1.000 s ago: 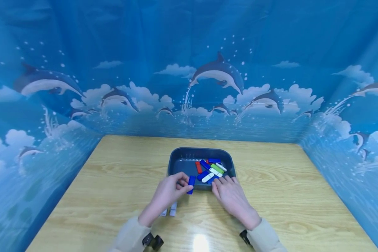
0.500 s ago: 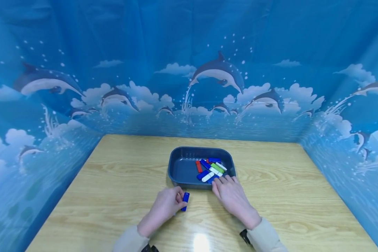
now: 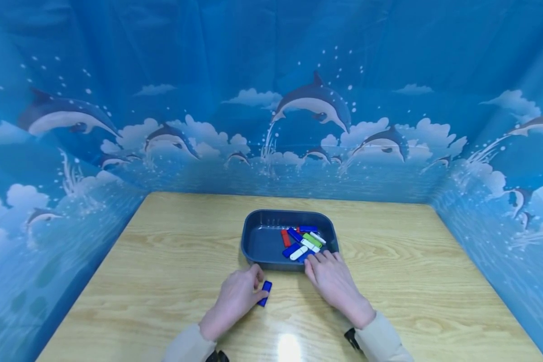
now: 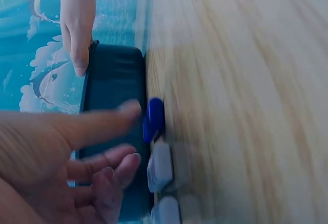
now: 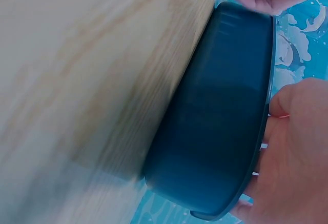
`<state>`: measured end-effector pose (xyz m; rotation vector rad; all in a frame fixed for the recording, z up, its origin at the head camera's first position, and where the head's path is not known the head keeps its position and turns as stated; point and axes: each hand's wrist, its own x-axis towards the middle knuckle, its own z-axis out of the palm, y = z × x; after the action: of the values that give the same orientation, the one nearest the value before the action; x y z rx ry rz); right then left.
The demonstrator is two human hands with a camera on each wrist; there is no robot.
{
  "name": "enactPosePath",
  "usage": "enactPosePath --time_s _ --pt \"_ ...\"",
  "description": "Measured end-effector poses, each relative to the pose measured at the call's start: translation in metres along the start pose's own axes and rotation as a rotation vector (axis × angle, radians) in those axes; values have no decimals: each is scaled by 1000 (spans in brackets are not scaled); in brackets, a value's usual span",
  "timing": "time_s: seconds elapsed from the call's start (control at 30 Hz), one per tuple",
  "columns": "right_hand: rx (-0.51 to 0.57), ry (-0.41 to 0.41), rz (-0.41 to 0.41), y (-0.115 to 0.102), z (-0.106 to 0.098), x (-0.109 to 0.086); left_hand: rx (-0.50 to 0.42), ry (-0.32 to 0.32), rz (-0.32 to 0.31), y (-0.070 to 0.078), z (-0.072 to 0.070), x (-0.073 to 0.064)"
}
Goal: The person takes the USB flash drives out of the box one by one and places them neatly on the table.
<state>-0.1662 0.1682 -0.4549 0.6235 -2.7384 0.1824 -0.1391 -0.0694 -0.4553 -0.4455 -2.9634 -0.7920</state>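
On the table, in front of the dark blue tray [image 3: 264, 259], a blue USB stick [image 3: 265, 293] lies beside my left hand [image 3: 237, 296]. In the left wrist view the thumb and fingers are spread apart, and the blue USB stick [image 4: 154, 119] stays clear of them on the wood. Two whitish USB sticks [image 4: 162, 166] lie in line with it; from the head they are hidden behind the hand. My right hand [image 3: 337, 284] holds the tray's near right rim, its fingers hooked over into the tray and the thumb at the edge.
Inside the tray's right half lies a pile of USB sticks: a red one [image 3: 285, 238], a green one [image 3: 312, 240], a white one [image 3: 298, 253] and several blue ones. A dolphin-print curtain [image 3: 271, 100] surrounds the wooden table [image 3: 402, 261] at the back and sides.
My left hand has brought the blue USB stick from the tray's near edge down to the table and let go of it. The right hand has stayed on the rim.
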Motion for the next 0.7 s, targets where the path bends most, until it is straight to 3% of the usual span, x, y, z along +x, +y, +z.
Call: enactPosePath --time_s 0.17,0.33,0.57,0.7 --pt "-1 5 0 0 0 0 71 -19 74 -4 1 2" --pt "1 0 0 0 0 0 88 -62 31 -7 -1 2" --pt "4 -5 9 0 0 1 75 -44 35 -10 -5 -3" --pt "-2 -3 6 0 1 1 54 29 43 -11 -9 -2"
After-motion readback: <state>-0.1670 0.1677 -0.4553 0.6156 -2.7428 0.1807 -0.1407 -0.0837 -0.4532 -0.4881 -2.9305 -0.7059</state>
